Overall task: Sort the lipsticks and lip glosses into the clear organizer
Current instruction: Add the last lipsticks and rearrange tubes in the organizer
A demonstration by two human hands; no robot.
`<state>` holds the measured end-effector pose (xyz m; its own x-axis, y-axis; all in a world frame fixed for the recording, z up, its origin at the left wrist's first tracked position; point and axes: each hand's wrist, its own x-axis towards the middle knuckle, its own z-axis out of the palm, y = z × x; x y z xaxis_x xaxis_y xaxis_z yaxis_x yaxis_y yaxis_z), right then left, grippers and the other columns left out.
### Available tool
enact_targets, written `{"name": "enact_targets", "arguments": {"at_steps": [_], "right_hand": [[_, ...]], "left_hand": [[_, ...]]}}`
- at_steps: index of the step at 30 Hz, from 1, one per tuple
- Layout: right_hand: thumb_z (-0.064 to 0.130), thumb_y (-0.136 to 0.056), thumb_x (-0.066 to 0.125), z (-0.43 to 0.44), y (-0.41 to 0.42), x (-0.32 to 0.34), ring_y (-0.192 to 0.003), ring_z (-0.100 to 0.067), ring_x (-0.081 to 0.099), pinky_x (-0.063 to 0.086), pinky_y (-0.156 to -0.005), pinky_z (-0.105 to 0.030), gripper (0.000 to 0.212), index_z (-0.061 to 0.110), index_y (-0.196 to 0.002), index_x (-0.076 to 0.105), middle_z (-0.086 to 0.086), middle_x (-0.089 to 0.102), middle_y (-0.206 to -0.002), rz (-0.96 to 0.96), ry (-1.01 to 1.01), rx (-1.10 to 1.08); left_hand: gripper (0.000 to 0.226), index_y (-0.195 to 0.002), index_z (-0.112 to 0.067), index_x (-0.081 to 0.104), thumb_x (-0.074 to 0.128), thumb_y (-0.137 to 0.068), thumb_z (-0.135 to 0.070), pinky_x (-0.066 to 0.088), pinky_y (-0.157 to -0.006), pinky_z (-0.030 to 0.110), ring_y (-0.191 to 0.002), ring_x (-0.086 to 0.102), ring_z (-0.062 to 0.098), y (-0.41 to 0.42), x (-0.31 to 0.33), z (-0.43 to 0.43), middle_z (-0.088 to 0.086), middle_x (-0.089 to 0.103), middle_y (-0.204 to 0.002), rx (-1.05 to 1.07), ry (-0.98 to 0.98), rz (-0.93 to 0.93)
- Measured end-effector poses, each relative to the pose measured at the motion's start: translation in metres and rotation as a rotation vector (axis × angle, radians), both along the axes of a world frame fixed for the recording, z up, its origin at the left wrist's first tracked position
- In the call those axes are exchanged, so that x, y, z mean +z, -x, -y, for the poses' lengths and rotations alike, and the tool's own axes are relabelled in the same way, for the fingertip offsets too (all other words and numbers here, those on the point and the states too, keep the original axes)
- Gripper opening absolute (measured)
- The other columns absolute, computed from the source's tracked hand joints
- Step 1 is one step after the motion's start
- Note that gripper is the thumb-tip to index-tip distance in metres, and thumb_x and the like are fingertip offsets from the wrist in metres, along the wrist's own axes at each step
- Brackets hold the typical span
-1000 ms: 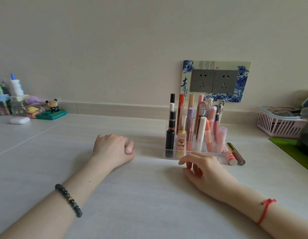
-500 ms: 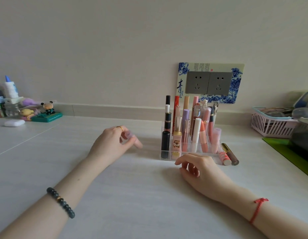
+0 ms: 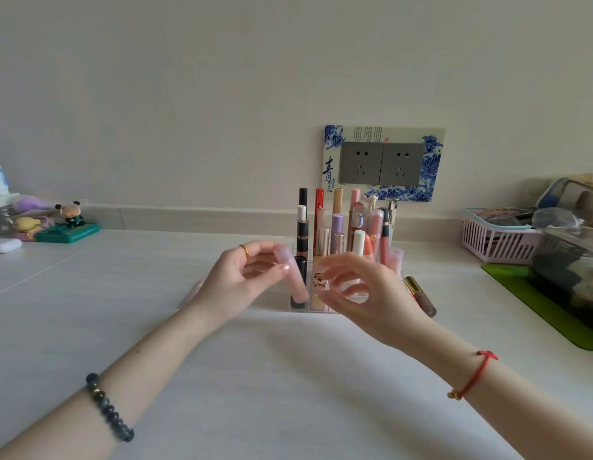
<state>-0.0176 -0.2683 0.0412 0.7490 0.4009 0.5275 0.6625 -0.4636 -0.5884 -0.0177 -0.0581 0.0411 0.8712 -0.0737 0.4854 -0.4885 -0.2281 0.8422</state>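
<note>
Head view of a pale table (image 3: 288,376) on which a clear organizer (image 3: 292,242) is set near the wall, below a double socket plate (image 3: 383,162) bordered in blue and white. The organizer is filled with upright lipsticks and lip glosses in black, red, gold, lilac, white and pink. A pale pink tube (image 3: 289,273) is pinched by the left hand (image 3: 242,280) between the thumb and the curled fingers. It is held tilted, its top leaning to the left, and its lower end is seen in front of the organizer's front left corner, over a black lipstick (image 3: 300,270) standing there; whether it touches anything cannot be told. A gold ring (image 3: 244,250) is worn on this hand and a dark beaded bracelet (image 3: 109,408) on its wrist. The right hand (image 3: 364,293) is raised just in front of the organizer, with fingers loosely curved and parted and nothing visible between them; some blur is present. A red cord (image 3: 474,376) is tied round its wrist. A brown lip gloss (image 3: 421,295) with a gold cap is left lying on the table just right of the organizer. Small figurines (image 3: 69,215) are placed at far left, a pink basket (image 3: 497,240) and a green mat (image 3: 537,300) at far right.
</note>
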Motion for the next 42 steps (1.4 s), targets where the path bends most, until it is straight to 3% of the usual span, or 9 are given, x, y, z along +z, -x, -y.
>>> {"name": "enact_targets", "arguments": {"at_steps": [4, 8, 12, 17, 21, 26, 30, 34, 42], "right_hand": [[0.048, -0.078, 0.059, -0.008, 0.003, 0.002, -0.078, -0.002, 0.064, 0.054, -0.071, -0.019, 0.032, 0.023, -0.098, 0.064, 0.011, 0.068, -0.082, -0.062, -0.096, 0.066], [0.032, -0.078, 0.068, -0.004, -0.005, 0.004, -0.074, -0.004, 0.066, 0.055, -0.068, -0.019, 0.02, 0.02, -0.093, 0.064, 0.008, 0.069, -0.08, -0.076, -0.169, 0.048], [0.026, -0.077, 0.069, -0.002, -0.01, 0.004, -0.074, -0.005, 0.067, 0.056, -0.071, -0.023, 0.021, 0.014, -0.094, 0.065, 0.004, 0.07, -0.082, -0.084, -0.18, 0.037], [0.02, -0.078, 0.068, 0.004, -0.017, 0.013, -0.07, -0.001, 0.065, 0.052, -0.065, -0.013, 0.01, 0.018, -0.086, 0.063, 0.008, 0.068, -0.078, -0.05, -0.312, -0.025], [0.017, -0.076, 0.069, 0.01, -0.027, 0.011, -0.071, -0.001, 0.065, 0.053, -0.064, -0.013, 0.014, 0.02, -0.088, 0.062, 0.008, 0.067, -0.08, -0.066, -0.335, -0.094], [0.017, -0.077, 0.069, 0.009, -0.034, 0.0, -0.07, 0.003, 0.064, 0.05, -0.061, -0.008, 0.013, 0.02, -0.087, 0.062, 0.01, 0.066, -0.078, -0.084, -0.298, -0.123], [0.021, -0.077, 0.068, 0.007, -0.037, -0.006, -0.069, 0.007, 0.063, 0.049, -0.06, -0.006, 0.013, 0.025, -0.085, 0.059, 0.014, 0.065, -0.076, -0.117, -0.26, -0.132], [0.022, -0.078, 0.067, 0.005, -0.038, -0.011, -0.069, -0.001, 0.065, 0.052, -0.061, -0.01, 0.017, 0.023, -0.091, 0.056, 0.009, 0.067, -0.076, -0.119, -0.235, -0.144], [0.01, -0.077, 0.066, 0.005, -0.04, -0.014, -0.071, -0.005, 0.063, 0.053, -0.066, -0.015, 0.037, 0.026, -0.107, 0.05, 0.007, 0.065, -0.076, -0.077, -0.154, -0.143]], "left_hand": [[0.026, -0.094, -0.026, 0.067, 0.07, -0.069, -0.031, 0.05, -0.078, 0.013, -0.09, 0.068, 0.01, 0.001, -0.001, 0.021, -0.004, 0.074, -0.092, -0.085, 0.018, 0.001], [0.021, -0.093, -0.027, 0.066, 0.07, -0.073, -0.019, 0.049, -0.072, 0.011, -0.084, 0.069, 0.01, -0.001, -0.002, 0.037, -0.008, 0.074, -0.087, -0.074, 0.067, 0.017], [0.024, -0.094, -0.031, 0.066, 0.07, -0.071, -0.023, 0.05, -0.069, 0.011, -0.082, 0.069, 0.008, -0.002, -0.005, 0.045, -0.013, 0.073, -0.086, -0.066, 0.083, 0.057], [0.027, -0.097, -0.04, 0.062, 0.071, -0.076, -0.025, 0.048, -0.083, 0.017, -0.094, 0.064, 0.006, -0.007, -0.008, 0.036, -0.012, 0.069, -0.096, 0.077, 0.057, 0.165], [0.04, -0.109, -0.039, 0.05, 0.069, -0.078, -0.024, 0.04, -0.09, 0.019, -0.105, 0.054, -0.001, -0.015, -0.022, 0.022, -0.017, 0.057, -0.112, 0.272, -0.081, 0.135], [0.059, -0.129, -0.024, 0.043, 0.07, -0.077, -0.029, 0.034, -0.092, 0.022, -0.109, 0.048, 0.005, -0.02, -0.041, 0.014, -0.013, 0.053, -0.114, 0.308, -0.254, -0.033], [0.049, -0.123, -0.021, 0.052, 0.069, -0.078, -0.026, 0.036, -0.092, 0.019, -0.108, 0.055, 0.004, -0.02, -0.046, 0.016, -0.013, 0.061, -0.104, 0.281, -0.331, -0.048], [0.046, -0.124, -0.019, 0.053, 0.068, -0.08, -0.023, 0.038, -0.092, 0.018, -0.104, 0.056, 0.004, -0.018, -0.047, 0.018, -0.013, 0.062, -0.101, 0.285, -0.366, -0.04], [0.046, -0.126, -0.019, 0.052, 0.066, -0.081, -0.023, 0.039, -0.095, 0.021, -0.107, 0.056, 0.007, -0.015, -0.045, 0.019, -0.008, 0.063, -0.107, 0.291, -0.372, -0.048]]}}
